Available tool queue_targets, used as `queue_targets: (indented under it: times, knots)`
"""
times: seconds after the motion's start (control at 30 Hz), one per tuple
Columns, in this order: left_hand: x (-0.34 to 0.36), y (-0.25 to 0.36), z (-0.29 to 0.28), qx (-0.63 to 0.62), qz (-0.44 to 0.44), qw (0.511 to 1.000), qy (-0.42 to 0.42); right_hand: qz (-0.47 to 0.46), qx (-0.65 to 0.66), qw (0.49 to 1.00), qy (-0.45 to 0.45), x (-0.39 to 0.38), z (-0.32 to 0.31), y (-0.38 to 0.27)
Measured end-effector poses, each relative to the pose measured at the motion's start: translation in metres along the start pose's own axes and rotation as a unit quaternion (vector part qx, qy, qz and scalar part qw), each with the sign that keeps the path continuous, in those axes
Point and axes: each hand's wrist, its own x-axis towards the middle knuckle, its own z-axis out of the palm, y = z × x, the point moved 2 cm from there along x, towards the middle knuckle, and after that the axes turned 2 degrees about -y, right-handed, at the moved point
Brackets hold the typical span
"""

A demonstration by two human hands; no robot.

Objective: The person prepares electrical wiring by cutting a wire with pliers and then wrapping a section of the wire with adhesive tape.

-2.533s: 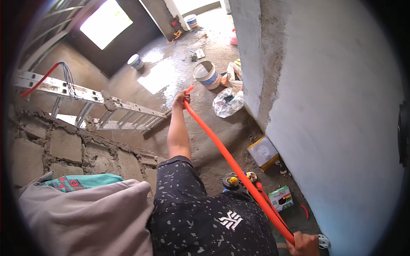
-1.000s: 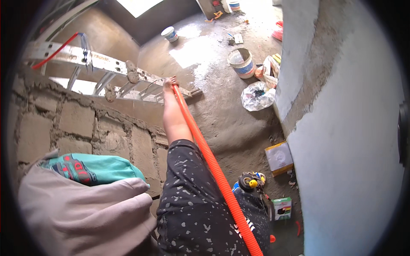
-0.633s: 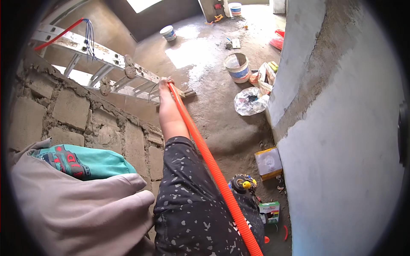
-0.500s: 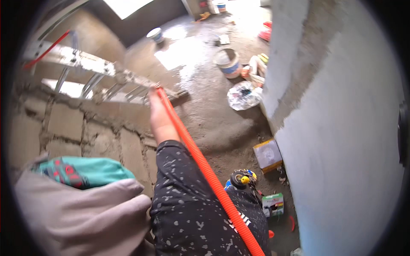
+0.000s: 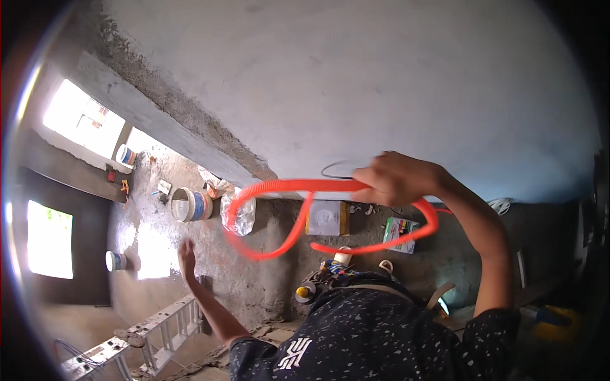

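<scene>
My right hand (image 5: 395,179) is closed around an orange corrugated conduit (image 5: 283,185), raised in front of the pale wall. From this grip the conduit bends into a wide loop on the left, and a free end hangs below on the right. A thin dark wire (image 5: 333,166) curves beside my right fingers. My left hand (image 5: 186,259) is held out low on the left, apart from the conduit and above the floor near the ladder. It is seen edge-on and small, so its finger position is unclear.
An aluminium ladder (image 5: 166,327) leans at lower left. Buckets (image 5: 181,204), a clear plastic bag (image 5: 244,216), a cardboard box (image 5: 327,219) and a green-white box (image 5: 401,233) stand on the rough floor. The plastered wall (image 5: 394,82) rises close ahead. Tools (image 5: 306,292) lie near my feet.
My view has swung from the ladder side toward the pale wall. The conduit, earlier stretched straight along my left arm to the left hand, is now looped from my right hand; the left hand is off it.
</scene>
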Motion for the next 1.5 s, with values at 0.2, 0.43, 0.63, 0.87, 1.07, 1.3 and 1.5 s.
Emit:
queue_targets:
  times: [0.2, 0.43, 0.63, 0.87, 1.07, 1.3, 1.5]
  knots:
    - [-0.096, 0.47, -0.011, -0.167, 0.409, 0.89, -0.112, -0.038, -0.107, 0.992, -0.046, 0.05, 0.037, -0.006]
    - [-0.137, 0.522, 0.001, -0.061, 0.435, 0.865, -0.243, -0.106, 0.062, 0.992, 0.018, 0.033, 0.033, -0.005]
    - [-0.12, 0.473, -0.057, -0.053, 0.453, 0.865, -0.21, -0.093, 0.208, 0.971, 0.076, -0.024, 0.084, 0.052]
    - [-0.121, 0.479, -0.047, 0.005, 0.516, 0.819, -0.253, -0.084, 0.057, 0.979, 0.176, -0.069, 0.098, 0.055]
    - [-0.152, 0.46, -0.082, 0.05, 0.532, 0.816, -0.221, -0.098, -0.034, 0.974, 0.203, -0.096, 0.077, 0.045]
    - [-0.131, 0.443, -0.098, 0.053, 0.504, 0.831, -0.229, -0.047, 0.022, 0.972, 0.231, -0.131, 0.123, 0.075]
    - [-0.12, 0.422, -0.106, -0.009, 0.434, 0.859, -0.273, -0.096, -0.118, 0.948, 0.28, -0.143, 0.082, 0.067]
